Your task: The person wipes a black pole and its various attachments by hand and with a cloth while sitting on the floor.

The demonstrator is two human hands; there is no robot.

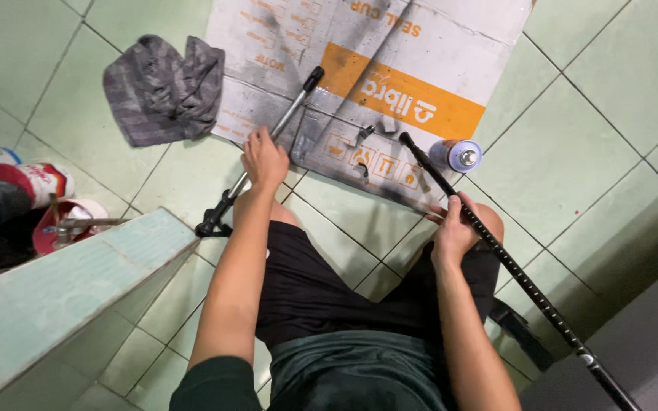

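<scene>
A single head-worn camera looks almost straight down from above the person's lap, close to the knees — the tiled floor [603,99] fills the far part, flattened cardboard [390,68] far centre, a tiled ledge [62,289] near left; the dark near-right corner is perhaps a step.

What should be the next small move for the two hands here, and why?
Probably the left hand lifts the silver tube off the cardboard sheet. It already grips the tube, while the right hand holds the black rod, its tip near the spray can.
</scene>
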